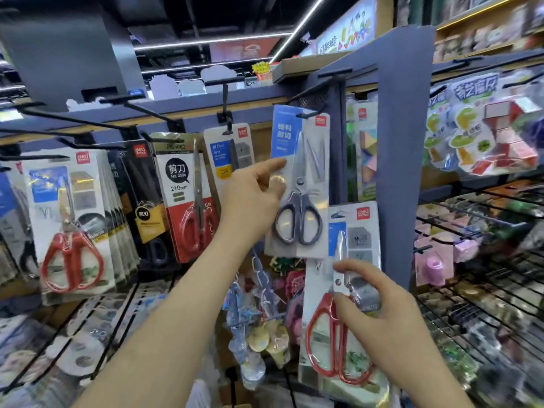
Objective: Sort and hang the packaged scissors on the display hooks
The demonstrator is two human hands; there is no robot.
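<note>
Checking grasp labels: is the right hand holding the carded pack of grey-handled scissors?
No, the right hand grips the carded pack of red-handled scissors; the left hand holds the grey-handled pack.

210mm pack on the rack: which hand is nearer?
Left. The left hand, holding the grey pack, is just right of the 210mm pack; the right hand, holding the red-handled pack, is lower and farther right.

Pinching grey-handled scissors pack (312, 160) with left hand (253, 198) at hook (311, 112); gripping red-handled scissors pack (321, 343) with right hand (382, 316), lower.
</note>
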